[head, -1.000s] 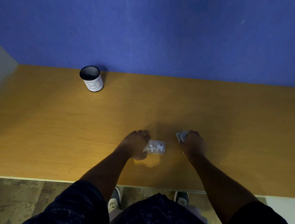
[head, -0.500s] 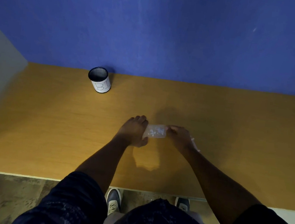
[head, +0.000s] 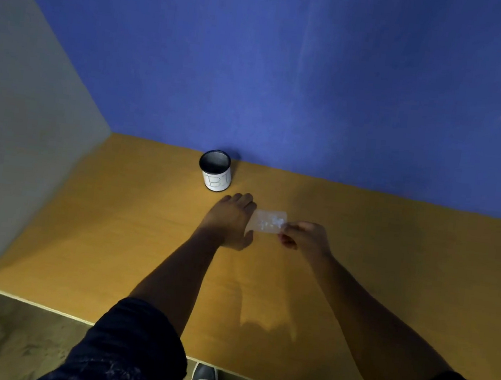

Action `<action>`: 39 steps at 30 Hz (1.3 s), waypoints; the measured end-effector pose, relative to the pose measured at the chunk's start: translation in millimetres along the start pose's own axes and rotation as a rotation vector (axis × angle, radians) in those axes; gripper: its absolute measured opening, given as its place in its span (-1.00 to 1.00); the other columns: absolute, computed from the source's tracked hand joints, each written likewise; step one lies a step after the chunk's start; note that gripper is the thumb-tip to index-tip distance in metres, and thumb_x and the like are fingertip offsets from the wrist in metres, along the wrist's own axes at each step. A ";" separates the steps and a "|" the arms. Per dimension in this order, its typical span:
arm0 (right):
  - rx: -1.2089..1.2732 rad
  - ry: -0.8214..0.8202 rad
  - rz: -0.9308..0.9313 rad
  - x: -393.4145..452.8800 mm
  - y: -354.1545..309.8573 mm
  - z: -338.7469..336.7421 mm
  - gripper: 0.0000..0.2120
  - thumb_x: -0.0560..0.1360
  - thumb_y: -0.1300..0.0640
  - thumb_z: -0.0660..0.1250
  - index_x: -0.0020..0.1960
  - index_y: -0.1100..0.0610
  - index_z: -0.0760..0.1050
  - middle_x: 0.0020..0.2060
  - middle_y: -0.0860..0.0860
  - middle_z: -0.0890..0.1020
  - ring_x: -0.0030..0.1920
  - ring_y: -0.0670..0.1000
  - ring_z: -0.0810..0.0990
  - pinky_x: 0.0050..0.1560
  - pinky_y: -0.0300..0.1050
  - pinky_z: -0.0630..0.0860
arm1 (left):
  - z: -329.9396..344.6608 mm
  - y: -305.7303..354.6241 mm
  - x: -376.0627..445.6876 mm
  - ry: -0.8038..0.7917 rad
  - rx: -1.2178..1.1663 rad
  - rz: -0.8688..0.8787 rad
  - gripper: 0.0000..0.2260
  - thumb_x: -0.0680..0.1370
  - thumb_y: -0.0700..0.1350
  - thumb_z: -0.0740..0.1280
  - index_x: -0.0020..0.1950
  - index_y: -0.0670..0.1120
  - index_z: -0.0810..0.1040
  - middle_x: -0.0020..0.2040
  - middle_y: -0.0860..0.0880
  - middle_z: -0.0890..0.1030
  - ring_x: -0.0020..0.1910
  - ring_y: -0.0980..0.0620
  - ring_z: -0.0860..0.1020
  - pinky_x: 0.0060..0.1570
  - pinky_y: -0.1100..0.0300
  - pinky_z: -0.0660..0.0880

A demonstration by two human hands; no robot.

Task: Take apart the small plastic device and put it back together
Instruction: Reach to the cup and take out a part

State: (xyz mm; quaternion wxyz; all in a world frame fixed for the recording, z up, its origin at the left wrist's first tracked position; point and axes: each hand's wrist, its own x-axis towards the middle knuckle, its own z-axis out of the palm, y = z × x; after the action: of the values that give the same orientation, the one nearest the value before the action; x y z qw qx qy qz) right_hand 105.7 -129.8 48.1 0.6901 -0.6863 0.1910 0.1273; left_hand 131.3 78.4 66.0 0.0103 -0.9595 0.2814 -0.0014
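A small clear plastic case (head: 267,220) with tiny white bits inside sits between both hands over the wooden table (head: 131,238). My left hand (head: 229,221) grips its left edge, palm down, fingers curled over it. My right hand (head: 303,237) pinches its right edge between thumb and fingertips. Whether the case is lifted off the table or resting on it I cannot tell. The grey part seen earlier beside the right hand is out of sight.
A dark cup with a white label marked "B1" (head: 215,171) stands just behind the left hand, against the blue wall. A grey side wall (head: 15,131) closes off the table on the left. The table's front edge (head: 42,306) runs close to my body.
The right hand let go of the grey part and came left to pinch the clear case. Both hands carried the case away from me, toward the cup. The view swung right and tilted.
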 end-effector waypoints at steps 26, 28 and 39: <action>-0.965 0.085 -0.609 142.1 -97.7 168.9 -0.68 0.52 0.15 0.29 -0.39 0.15 0.34 -0.46 0.10 0.46 -0.39 0.04 0.40 -0.38 -0.05 0.25 | 52.9 -132.4 62.6 0.343 -0.728 -0.860 0.00 0.31 0.20 0.58 0.60 -0.13 0.19 0.56 -0.09 0.33 0.52 -0.15 0.32 0.45 -0.15 0.30; -1.279 0.032 -0.719 147.0 -99.8 177.7 -0.76 0.57 0.12 0.26 -0.26 0.14 0.49 -0.28 0.15 0.61 -0.27 0.10 0.51 -0.31 -0.07 0.26 | 55.6 -135.6 66.9 0.321 -0.746 -0.869 0.01 0.31 0.19 0.58 0.60 -0.12 0.18 0.55 -0.08 0.34 0.51 -0.16 0.33 0.41 -0.16 0.30; -1.632 -0.143 -1.217 152.8 -107.5 179.9 -0.84 0.37 0.21 0.53 -0.05 0.16 0.67 -0.09 0.08 0.68 -0.08 0.11 0.67 -0.24 -0.08 0.57 | 56.8 -138.5 67.4 0.327 -0.811 -0.836 -0.18 0.34 0.12 0.56 0.52 -0.03 0.31 0.35 -0.04 0.57 0.28 -0.13 0.57 0.24 -0.15 0.52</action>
State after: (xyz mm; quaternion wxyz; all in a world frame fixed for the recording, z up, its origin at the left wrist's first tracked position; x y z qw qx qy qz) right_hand 305.5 33.5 75.1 -0.0305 -0.9189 -0.3767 -0.1130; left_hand 263.3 159.6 11.8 -0.4010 -0.9036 -0.1436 -0.0454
